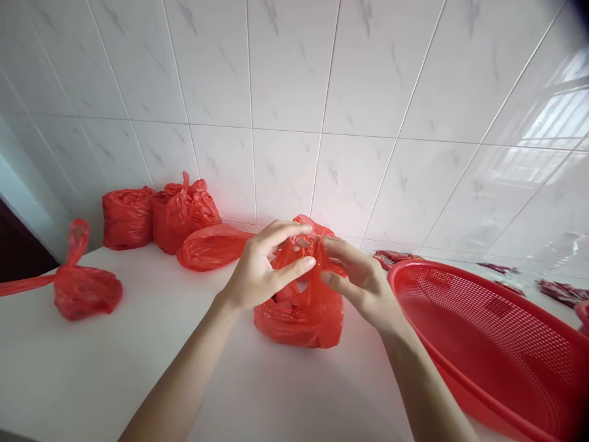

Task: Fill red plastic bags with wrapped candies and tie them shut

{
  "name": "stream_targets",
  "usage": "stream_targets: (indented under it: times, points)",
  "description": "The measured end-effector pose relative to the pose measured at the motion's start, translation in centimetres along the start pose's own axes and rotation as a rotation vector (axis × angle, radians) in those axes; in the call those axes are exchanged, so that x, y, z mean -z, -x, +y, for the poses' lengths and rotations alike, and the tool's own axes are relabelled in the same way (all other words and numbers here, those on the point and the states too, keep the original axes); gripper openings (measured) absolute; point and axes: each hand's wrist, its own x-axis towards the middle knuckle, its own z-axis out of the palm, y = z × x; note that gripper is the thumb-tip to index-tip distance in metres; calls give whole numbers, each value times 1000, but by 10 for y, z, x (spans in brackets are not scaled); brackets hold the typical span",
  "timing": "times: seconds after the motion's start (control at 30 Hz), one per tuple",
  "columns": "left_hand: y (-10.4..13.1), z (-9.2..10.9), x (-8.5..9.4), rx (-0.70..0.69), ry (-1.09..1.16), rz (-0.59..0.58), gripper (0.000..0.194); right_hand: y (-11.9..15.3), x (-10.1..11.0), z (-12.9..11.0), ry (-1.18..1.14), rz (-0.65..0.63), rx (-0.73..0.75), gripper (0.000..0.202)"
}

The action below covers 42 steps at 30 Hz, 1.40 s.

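Observation:
A red plastic bag [317, 316] with something inside stands on the white counter in front of me, its handles bunched upward at the top. My left hand [269, 264] is at the left side of the bag's top, thumb and fingers apart. On the other side, my right hand [356, 273] curves around the upper part with its thumb apart from its fingers. The fingertips of both hands are close to the bunched plastic; whether they touch it I cannot tell. The bag's contents are mostly hidden by the red film.
Two full red bags, a left one [126, 218] and a right one [186, 212], stand against the tiled wall. A flatter red bag [214, 247] lies beside them. Another knotted bag [87, 291] is at far left. A red perforated basket [464, 331] occupies the right; small red packets [396, 258] lie behind it.

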Motion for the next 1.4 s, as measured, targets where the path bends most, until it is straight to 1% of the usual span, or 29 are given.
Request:
stream_targets:
  times: [0.07,0.13,0.23,0.3,0.4,0.43,0.5,0.53,0.6,0.7,0.8,0.87,0.93,1.0,1.07,1.13,1.3,1.4]
  points:
    - [1,0,-8,10,-32,15,39,1,-4,0,26,-51,57,45]
    - [2,-1,-13,36,-22,43,35,1,-6,-1,41,-62,92,45]
    - [3,-2,-15,84,26,110,30,0,-7,-3,28,-1,79,41]
    - [2,-2,-13,97,64,166,28,-1,-8,-1,31,54,22,43]
    - [0,0,-10,109,132,224,24,-1,-12,4,108,65,-112,53]
    - [0,1,-10,118,157,232,23,-1,-14,7,139,56,-153,51]
    - [-2,2,-9,137,196,247,22,-1,-18,11,141,20,-209,35]
    - [-3,2,-8,145,212,258,22,-2,-20,12,104,-4,-229,28]
    - [-4,0,-8,155,234,288,21,-2,-23,13,-43,-45,-272,30]
    - [-5,-2,-7,141,266,329,19,-3,-23,13,-349,-30,-344,26]
    - [-6,-4,-4,118,313,317,19,-5,-21,14,-557,30,-375,22]
    - [-5,-3,-1,121,321,274,21,-6,-20,16,-594,65,-389,21]
    - [-5,-1,0,140,273,236,26,-6,-20,18,-595,90,-398,20]
    - [-5,0,0,165,183,224,32,-6,-20,18,-585,95,-389,20]
    - [-4,-1,0,183,98,238,37,-5,-20,18,-553,84,-370,20]
    - [-4,-2,-1,192,42,233,39,-4,-21,16,-490,72,-351,21]
    - [-3,-6,-3,185,22,129,27,-2,-21,11,-345,66,-279,19]
    - [-2,-8,-6,157,18,162,25,-1,-21,7,-280,43,-217,14]
